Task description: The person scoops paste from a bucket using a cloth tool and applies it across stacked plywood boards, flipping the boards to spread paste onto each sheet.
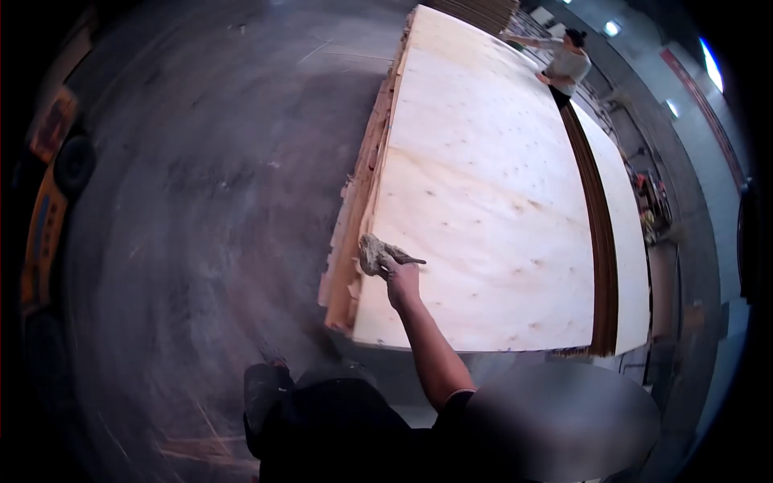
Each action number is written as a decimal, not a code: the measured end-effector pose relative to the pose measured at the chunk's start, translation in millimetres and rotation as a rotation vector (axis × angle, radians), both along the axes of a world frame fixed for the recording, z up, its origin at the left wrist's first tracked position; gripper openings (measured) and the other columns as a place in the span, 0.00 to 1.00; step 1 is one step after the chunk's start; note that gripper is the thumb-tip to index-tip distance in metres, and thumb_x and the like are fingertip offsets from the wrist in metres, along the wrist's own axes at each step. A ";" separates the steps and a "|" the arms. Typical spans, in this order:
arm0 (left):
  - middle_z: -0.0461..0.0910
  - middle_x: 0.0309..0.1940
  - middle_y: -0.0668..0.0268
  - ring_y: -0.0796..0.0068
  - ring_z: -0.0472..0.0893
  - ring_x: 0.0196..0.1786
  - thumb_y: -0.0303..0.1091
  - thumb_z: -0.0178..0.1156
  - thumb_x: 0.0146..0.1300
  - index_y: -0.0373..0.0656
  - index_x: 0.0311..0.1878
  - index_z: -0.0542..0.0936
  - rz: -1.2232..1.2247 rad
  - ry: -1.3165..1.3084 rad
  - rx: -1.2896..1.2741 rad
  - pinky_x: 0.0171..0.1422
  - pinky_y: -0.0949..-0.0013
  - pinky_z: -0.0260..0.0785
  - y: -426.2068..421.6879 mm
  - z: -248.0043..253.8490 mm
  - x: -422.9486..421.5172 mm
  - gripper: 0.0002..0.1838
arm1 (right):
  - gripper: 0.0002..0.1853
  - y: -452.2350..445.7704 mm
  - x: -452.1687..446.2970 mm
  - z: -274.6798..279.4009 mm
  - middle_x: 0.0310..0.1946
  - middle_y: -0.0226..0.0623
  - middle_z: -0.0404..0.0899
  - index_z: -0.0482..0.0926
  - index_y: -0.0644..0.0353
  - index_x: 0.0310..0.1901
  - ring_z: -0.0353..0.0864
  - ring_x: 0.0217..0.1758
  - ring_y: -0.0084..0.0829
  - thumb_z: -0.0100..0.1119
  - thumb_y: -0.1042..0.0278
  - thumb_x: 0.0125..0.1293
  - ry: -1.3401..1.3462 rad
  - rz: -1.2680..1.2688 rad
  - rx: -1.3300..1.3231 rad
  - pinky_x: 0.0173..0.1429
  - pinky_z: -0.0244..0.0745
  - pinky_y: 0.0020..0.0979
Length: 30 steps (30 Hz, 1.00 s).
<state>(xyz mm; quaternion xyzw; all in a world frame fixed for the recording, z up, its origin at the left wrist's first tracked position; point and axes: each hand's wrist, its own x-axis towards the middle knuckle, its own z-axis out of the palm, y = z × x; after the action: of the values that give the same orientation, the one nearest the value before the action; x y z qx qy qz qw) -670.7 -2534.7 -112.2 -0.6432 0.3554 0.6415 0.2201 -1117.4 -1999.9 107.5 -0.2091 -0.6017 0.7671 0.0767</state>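
My right hand [402, 282] reaches forward over the near left corner of a tall stack of plywood sheets [483, 249]. Its fingers are closed on what looks like a scraper [415, 260], whose thin dark end sticks out to the right. On the left side of the grip is a lumpy grey-beige clump of putty-like paste [372, 253], close to the stack's left edge. The top sheet is pale, with scattered small knots and dark specks. Whether the clump touches the sheet, I cannot tell. My left hand is out of view.
A second stack [616, 217] stands to the right, past a dark brown edge. Another person [568, 64] leans over the far right side. Concrete floor [217, 209] lies to the left, with an orange wheeled vehicle [48, 209] beyond. A blurred oval [564, 423] covers the lower right.
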 end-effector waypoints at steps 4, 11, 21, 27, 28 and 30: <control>0.75 0.29 0.73 0.73 0.76 0.31 0.64 0.56 0.67 0.54 0.40 0.77 -0.117 0.170 -0.042 0.31 0.67 0.68 -101.2 -15.3 -175.6 0.22 | 0.17 -44.4 -42.2 10.6 0.48 0.41 0.84 0.79 0.71 0.55 0.85 0.48 0.31 0.59 0.76 0.66 -0.076 -0.205 -0.177 0.52 0.82 0.31; 0.75 0.65 0.67 0.61 0.73 0.67 0.64 0.54 0.68 0.50 0.67 0.74 -0.462 0.384 -0.237 0.73 0.55 0.60 -188.2 42.6 -661.9 0.34 | 0.15 -41.3 -117.8 -17.3 0.44 0.40 0.85 0.81 0.73 0.52 0.85 0.44 0.28 0.61 0.75 0.66 -0.184 -0.414 0.072 0.51 0.82 0.30; 0.78 0.54 0.71 0.72 0.76 0.51 0.56 0.63 0.66 0.53 0.62 0.75 -0.950 0.549 -0.267 0.53 0.70 0.63 147.9 59.3 -1092.4 0.27 | 0.14 42.1 -361.5 -22.4 0.40 0.42 0.86 0.82 0.73 0.47 0.83 0.41 0.26 0.57 0.73 0.64 -0.308 -0.822 0.072 0.49 0.79 0.30; 0.70 0.69 0.49 0.57 0.70 0.70 0.45 0.59 0.72 0.36 0.69 0.70 -1.419 1.259 -0.385 0.74 0.60 0.60 425.8 68.9 -1219.6 0.30 | 0.15 88.2 -397.5 9.7 0.47 0.46 0.87 0.85 0.67 0.49 0.88 0.48 0.38 0.56 0.72 0.63 -0.618 -0.845 0.527 0.56 0.80 0.33; 0.69 0.70 0.48 0.54 0.69 0.72 0.45 0.60 0.71 0.37 0.70 0.70 -1.552 1.444 -0.534 0.75 0.58 0.60 490.0 97.7 -1235.6 0.30 | 0.15 110.3 -406.3 13.1 0.47 0.46 0.87 0.85 0.67 0.49 0.88 0.48 0.38 0.56 0.72 0.63 -0.637 -0.883 0.531 0.56 0.80 0.33; 0.66 0.72 0.45 0.49 0.67 0.74 0.44 0.61 0.69 0.38 0.69 0.71 -1.736 1.768 -0.764 0.76 0.54 0.59 595.3 153.1 -1259.6 0.30 | 0.16 134.9 -404.6 23.5 0.46 0.46 0.88 0.85 0.67 0.49 0.88 0.49 0.35 0.56 0.73 0.63 -0.641 -1.015 0.415 0.56 0.80 0.32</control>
<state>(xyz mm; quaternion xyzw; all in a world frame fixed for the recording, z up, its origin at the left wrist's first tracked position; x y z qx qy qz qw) -1930.3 -1939.4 40.9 0.4136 0.8372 0.3532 0.0574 -1522.0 -1864.9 130.9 -0.6684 -0.5568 0.4018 0.2858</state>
